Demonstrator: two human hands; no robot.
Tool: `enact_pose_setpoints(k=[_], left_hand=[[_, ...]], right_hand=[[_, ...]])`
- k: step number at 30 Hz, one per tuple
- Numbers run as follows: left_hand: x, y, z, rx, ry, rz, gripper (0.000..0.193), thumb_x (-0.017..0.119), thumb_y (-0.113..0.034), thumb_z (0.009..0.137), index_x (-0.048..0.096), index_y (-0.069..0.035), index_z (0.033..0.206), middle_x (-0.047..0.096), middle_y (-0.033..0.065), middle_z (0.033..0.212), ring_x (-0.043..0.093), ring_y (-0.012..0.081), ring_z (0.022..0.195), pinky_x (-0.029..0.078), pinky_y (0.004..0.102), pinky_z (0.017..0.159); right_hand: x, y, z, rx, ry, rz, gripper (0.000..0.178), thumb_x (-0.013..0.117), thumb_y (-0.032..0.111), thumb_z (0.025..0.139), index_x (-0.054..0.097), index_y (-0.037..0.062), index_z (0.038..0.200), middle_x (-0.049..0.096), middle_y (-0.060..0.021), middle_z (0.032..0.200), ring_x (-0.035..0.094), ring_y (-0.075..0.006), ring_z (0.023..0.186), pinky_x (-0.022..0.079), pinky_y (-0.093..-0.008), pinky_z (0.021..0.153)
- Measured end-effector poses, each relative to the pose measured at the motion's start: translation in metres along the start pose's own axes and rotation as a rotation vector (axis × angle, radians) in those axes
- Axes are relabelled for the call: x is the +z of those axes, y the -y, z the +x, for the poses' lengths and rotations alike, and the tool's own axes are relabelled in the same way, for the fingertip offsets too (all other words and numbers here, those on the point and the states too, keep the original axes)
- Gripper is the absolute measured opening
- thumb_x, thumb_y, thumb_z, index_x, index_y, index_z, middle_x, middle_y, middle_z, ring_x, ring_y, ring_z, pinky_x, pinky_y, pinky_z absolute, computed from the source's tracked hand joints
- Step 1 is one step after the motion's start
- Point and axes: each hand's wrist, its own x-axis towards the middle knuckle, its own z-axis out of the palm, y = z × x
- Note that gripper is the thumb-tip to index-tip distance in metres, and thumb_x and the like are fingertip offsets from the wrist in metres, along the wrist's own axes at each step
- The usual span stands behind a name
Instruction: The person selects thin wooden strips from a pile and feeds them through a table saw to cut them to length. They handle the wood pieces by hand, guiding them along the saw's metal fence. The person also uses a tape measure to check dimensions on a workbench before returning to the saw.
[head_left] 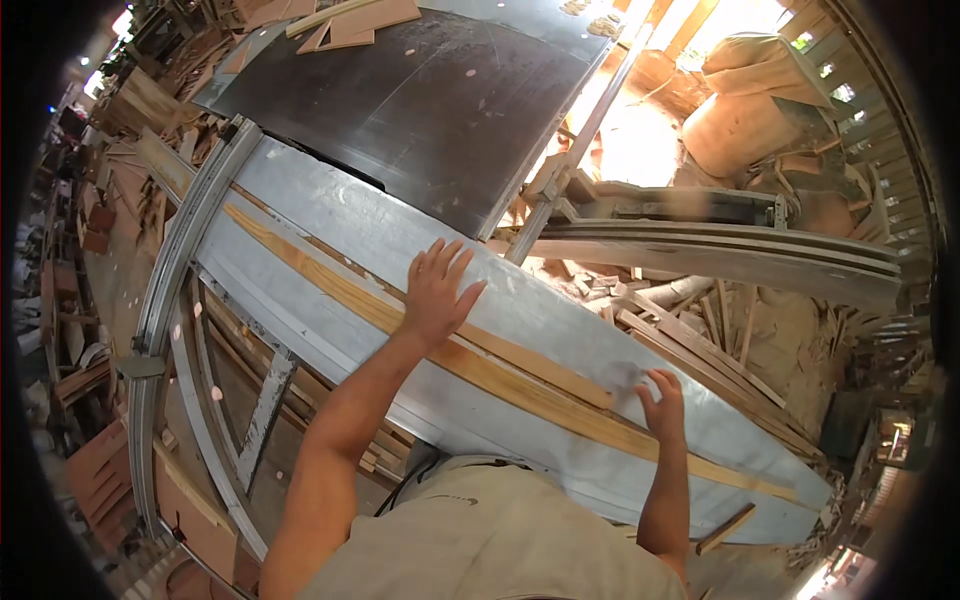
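A long silver-grey metal table (560, 305) lies under both hands, slanting from upper left to lower right. Past the left fingertips, a broad dark-brown metal top (400, 110) adjoins its far edge, its nearest corner just beyond them. Past the right fingers, silver surface runs to the table's far edge, with a heap of loose timber offcuts (690, 345) lower down beyond it. Nearer than both hands is a beige shirt (500, 535).

A long yellow wooden strip (540, 402) lies lengthwise on the table, passing below the left wrist and the right hand. A thinner light-brown wooden strip (535, 366) lies along its far side; its right end is just left of the right fingers.

The left hand (438, 290) lies flat across the brown strip, fingers slightly spread, thumb out. The right hand (662, 402) has loosely curled fingers, thumb apart from them; whether it touches anything cannot be told.

Smallest is a dark curved mark (460, 498) on the shirt, nearer than the left fingers.
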Motion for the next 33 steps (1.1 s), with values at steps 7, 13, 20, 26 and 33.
enact_pose_setpoints(k=[7,13,20,26,33], left_hand=[[0.073,0.017,0.05,-0.051,0.322,0.277,0.063,0.043,-0.056,0.097,0.044,-0.016,0.146,0.03,0.0109,0.158,0.021,0.0382,0.146,0.011,0.062,0.116],[0.123,0.044,0.21,-0.04,0.295,0.215,0.063,0.045,-0.058,0.095,0.045,-0.021,0.146,0.027,0.0127,0.159,0.024,0.0388,0.145,0.015,0.0617,0.114],[0.088,-0.049,0.237,0.13,-0.099,-0.495,0.045,0.072,-0.034,0.083,0.061,-0.008,0.118,0.059,0.0165,0.115,0.053,0.0378,0.113,0.044,0.0451,0.094],[0.037,-0.086,0.084,0.316,0.16,-0.838,0.044,0.076,-0.027,0.082,0.061,-0.016,0.121,0.048,0.0141,0.139,0.046,0.0346,0.131,0.043,0.0455,0.106],[-0.007,-0.151,0.131,0.746,-0.122,-0.575,0.035,0.076,-0.027,0.074,0.066,-0.01,0.101,0.053,0.0112,0.133,0.045,0.031,0.132,0.037,0.0474,0.114]], right_hand=[[-0.059,-0.073,-0.032,0.363,-0.242,0.138,0.031,0.068,0.015,0.091,0.064,0.0005,0.119,0.063,-0.0143,0.12,0.06,-0.0251,0.111,0.048,-0.0342,0.091],[-0.101,-0.08,0.051,0.122,-0.504,0.685,0.056,0.052,0.041,0.101,0.051,-0.003,0.135,0.058,-0.013,0.131,0.057,-0.023,0.118,0.047,-0.037,0.097],[-0.21,0.049,0.199,-0.156,-0.929,1.191,0.095,0.053,0.075,0.084,0.042,0.0036,0.145,0.048,-0.0155,0.145,0.045,-0.0336,0.134,0.033,-0.0513,0.115],[-0.225,0.076,0.195,-0.197,-1.067,1.229,0.08,0.061,0.065,0.083,0.042,0.0207,0.148,0.042,-0.0101,0.151,0.04,-0.0345,0.138,0.033,-0.0592,0.113],[-0.235,0.243,0.296,-0.599,-0.87,0.286,0.059,0.076,0.017,0.079,0.052,0.0015,0.131,0.058,-0.0155,0.127,0.058,-0.0293,0.115,0.051,-0.042,0.099]])
